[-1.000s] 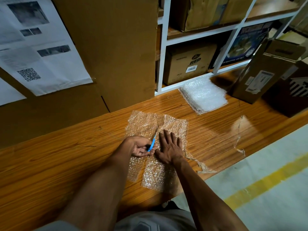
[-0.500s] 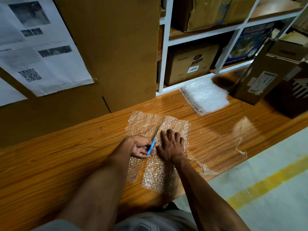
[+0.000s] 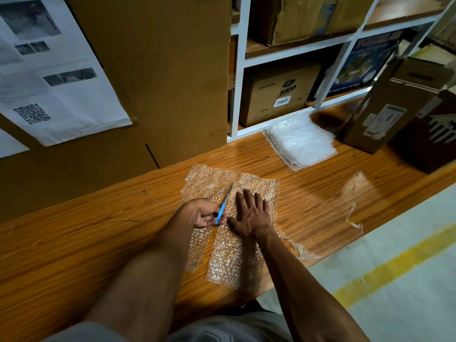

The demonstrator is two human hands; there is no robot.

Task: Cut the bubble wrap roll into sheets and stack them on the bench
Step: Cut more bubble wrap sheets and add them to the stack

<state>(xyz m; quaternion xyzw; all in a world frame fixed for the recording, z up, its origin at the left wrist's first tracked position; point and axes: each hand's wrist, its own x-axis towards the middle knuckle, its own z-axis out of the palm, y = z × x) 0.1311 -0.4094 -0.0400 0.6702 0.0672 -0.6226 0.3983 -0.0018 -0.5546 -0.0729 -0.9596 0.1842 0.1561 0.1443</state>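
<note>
left hand (image 3: 206,213) fingers wrapped round a blue cutter (image 3: 222,211) | right hand (image 3: 251,215) flat, fingers spread on the bubble wrap (image 3: 232,257) | wrap lying on worktop (image 3: 98,243) | cut stack (image 3: 299,140) by shelf

right hand (image 3: 251,215) slid slightly further up the bubble wrap (image 3: 237,255), fingers now flatter

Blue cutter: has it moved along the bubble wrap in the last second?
Yes, slightly. The blue cutter in the left hand has crept away from the person, toward the far edge of the bubble wrap, judged against the white shelf frame.
</note>
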